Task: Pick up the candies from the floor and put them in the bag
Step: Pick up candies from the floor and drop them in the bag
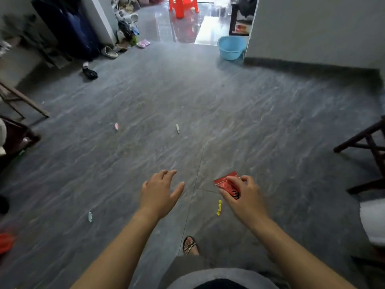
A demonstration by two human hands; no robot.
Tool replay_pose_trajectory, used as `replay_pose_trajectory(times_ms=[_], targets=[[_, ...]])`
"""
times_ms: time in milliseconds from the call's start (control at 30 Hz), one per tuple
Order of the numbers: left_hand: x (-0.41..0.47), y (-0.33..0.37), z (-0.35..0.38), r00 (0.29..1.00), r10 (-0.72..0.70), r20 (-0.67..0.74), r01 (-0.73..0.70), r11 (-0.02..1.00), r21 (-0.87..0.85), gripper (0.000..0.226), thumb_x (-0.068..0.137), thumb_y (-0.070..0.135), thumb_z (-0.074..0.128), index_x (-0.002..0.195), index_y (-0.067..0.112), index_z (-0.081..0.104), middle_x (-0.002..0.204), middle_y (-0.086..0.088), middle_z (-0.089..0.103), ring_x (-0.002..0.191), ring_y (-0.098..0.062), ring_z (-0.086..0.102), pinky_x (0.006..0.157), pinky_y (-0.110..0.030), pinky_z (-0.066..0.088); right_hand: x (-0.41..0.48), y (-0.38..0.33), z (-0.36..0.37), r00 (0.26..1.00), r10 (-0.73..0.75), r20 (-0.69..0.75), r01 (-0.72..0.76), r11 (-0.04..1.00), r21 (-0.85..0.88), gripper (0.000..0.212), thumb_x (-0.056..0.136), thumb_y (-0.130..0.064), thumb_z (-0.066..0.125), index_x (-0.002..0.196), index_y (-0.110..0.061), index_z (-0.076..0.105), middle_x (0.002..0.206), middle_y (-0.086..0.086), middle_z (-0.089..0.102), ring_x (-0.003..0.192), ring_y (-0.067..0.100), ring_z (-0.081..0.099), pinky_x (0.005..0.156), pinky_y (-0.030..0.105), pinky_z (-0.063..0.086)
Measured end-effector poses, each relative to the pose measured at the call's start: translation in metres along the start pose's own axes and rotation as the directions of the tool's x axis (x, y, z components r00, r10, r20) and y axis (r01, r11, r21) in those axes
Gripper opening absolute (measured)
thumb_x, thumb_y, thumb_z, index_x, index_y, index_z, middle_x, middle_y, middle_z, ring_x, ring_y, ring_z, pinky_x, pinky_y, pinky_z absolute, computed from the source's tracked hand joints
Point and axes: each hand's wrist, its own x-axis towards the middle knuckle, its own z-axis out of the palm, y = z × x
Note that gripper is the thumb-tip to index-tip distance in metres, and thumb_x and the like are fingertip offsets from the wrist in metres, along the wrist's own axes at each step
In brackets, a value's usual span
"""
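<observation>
Several wrapped candies lie on the grey tiled floor: a yellow candy (pixel 219 207) just below my right hand, a pale blue candy (pixel 90 216) at lower left, a pink candy (pixel 116 126) and a whitish candy (pixel 177 128) farther out. My right hand (pixel 242 195) grips a small red bag (pixel 227 183), fingers curled round it. My left hand (pixel 159 191) hovers above the floor with its fingers spread and holds nothing.
A blue basin (pixel 231 47) stands by the wall at the back right. Dark wooden chair legs (pixel 363 151) are at the right, more furniture (pixel 18 130) at the left. Shoes and clutter (pixel 116 46) line the back left. My sandalled foot (pixel 189 246) is below.
</observation>
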Motion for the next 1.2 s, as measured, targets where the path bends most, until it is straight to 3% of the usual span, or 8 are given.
replay_pose_trajectory(times_ms=[133, 233, 400, 567, 700, 833, 933, 1200], targets=[[0.027, 0.029, 0.004, 0.991, -0.127, -0.045, 0.127, 0.992, -0.02, 0.073, 0.08, 0.069, 0.019, 0.135, 0.027, 0.041, 0.137, 0.003, 0.047, 0.127, -0.017, 0.042, 0.101, -0.043, 0.038, 0.058, 0.009, -0.022, 0.992, -0.107, 0.064, 0.11, 0.993, -0.048, 0.041, 0.077, -0.053, 0.062, 0.113, -0.034, 0.059, 0.116, 0.003, 0.051, 0.107, 0.024, 0.051, 0.09, 0.042, 0.047], [0.027, 0.054, 0.023, 0.961, -0.268, -0.064, 0.264, 0.962, -0.064, 0.085, 0.071, 0.071, 0.007, 0.134, 0.026, 0.043, 0.136, 0.002, 0.048, 0.126, -0.018, 0.043, 0.099, -0.042, 0.037, 0.098, 0.019, -0.037, 0.956, -0.211, 0.201, 0.231, 0.97, -0.078, 0.042, 0.079, -0.051, 0.061, 0.117, -0.033, 0.057, 0.118, 0.002, 0.05, 0.108, 0.023, 0.05, 0.088, 0.039, 0.047], [0.008, 0.102, 0.073, 0.839, -0.541, -0.057, 0.53, 0.836, -0.144, 0.087, 0.068, 0.07, 0.008, 0.133, 0.026, 0.045, 0.136, 0.0, 0.049, 0.126, -0.02, 0.044, 0.099, -0.041, 0.038, 0.153, 0.056, -0.043, 0.827, -0.344, 0.445, 0.421, 0.903, -0.084, 0.045, 0.08, -0.049, 0.062, 0.121, -0.031, 0.055, 0.119, 0.003, 0.047, 0.108, 0.023, 0.051, 0.086, 0.034, 0.047], [0.011, 0.127, 0.147, 0.773, -0.632, 0.043, 0.623, 0.745, -0.239, 0.086, 0.066, 0.07, 0.012, 0.134, 0.028, 0.044, 0.139, -0.002, 0.046, 0.129, -0.021, 0.04, 0.102, -0.039, 0.037, 0.183, 0.116, -0.002, 0.741, -0.33, 0.585, 0.485, 0.865, -0.127, 0.046, 0.08, -0.051, 0.06, 0.123, -0.034, 0.053, 0.123, 0.002, 0.046, 0.113, 0.024, 0.048, 0.085, 0.035, 0.045], [0.04, 0.116, 0.25, 0.766, -0.638, 0.081, 0.629, 0.717, -0.301, 0.079, 0.068, 0.068, 0.02, 0.129, 0.027, 0.05, 0.132, -0.003, 0.051, 0.124, -0.023, 0.044, 0.101, -0.042, 0.039, 0.205, 0.188, 0.073, 0.711, -0.281, 0.645, 0.479, 0.864, -0.152, 0.047, 0.079, -0.052, 0.06, 0.122, -0.035, 0.054, 0.121, 0.001, 0.047, 0.111, 0.024, 0.05, 0.084, 0.037, 0.049], [0.089, 0.086, 0.396, 0.741, -0.661, 0.117, 0.653, 0.669, -0.354, 0.072, 0.073, 0.066, 0.027, 0.127, 0.025, 0.051, 0.129, -0.002, 0.053, 0.12, -0.024, 0.048, 0.099, -0.044, 0.04, 0.241, 0.276, 0.186, 0.703, -0.251, 0.666, 0.467, 0.868, -0.166, 0.045, 0.08, -0.048, 0.062, 0.122, -0.036, 0.053, 0.121, 0.002, 0.046, 0.11, 0.024, 0.049, 0.081, 0.034, 0.046], [0.126, 0.06, 0.513, 0.725, -0.667, 0.172, 0.671, 0.628, -0.395, 0.056, 0.083, 0.056, 0.044, 0.129, 0.025, 0.048, 0.132, -0.001, 0.05, 0.122, -0.023, 0.045, 0.101, -0.043, 0.039, 0.269, 0.348, 0.28, 0.713, -0.251, 0.655, 0.455, 0.876, -0.16, 0.046, 0.08, -0.045, 0.062, 0.124, -0.036, 0.051, 0.121, 0.003, 0.044, 0.109, 0.024, 0.05, 0.081, 0.034, 0.047], [0.202, 0.016, 0.773, 0.78, -0.583, 0.228, 0.615, 0.644, -0.455, 0.048, 0.084, 0.046, 0.056, 0.129, 0.031, 0.048, 0.13, 0.002, 0.049, 0.121, -0.021, 0.045, 0.097, -0.035, 0.041, 0.325, 0.513, 0.465, 0.732, -0.241, 0.637, 0.495, 0.831, -0.254, 0.048, 0.082, -0.048, 0.059, 0.126, -0.034, 0.048, 0.129, 0.008, 0.04, 0.115, 0.028, 0.044, 0.092, 0.044, 0.046]])
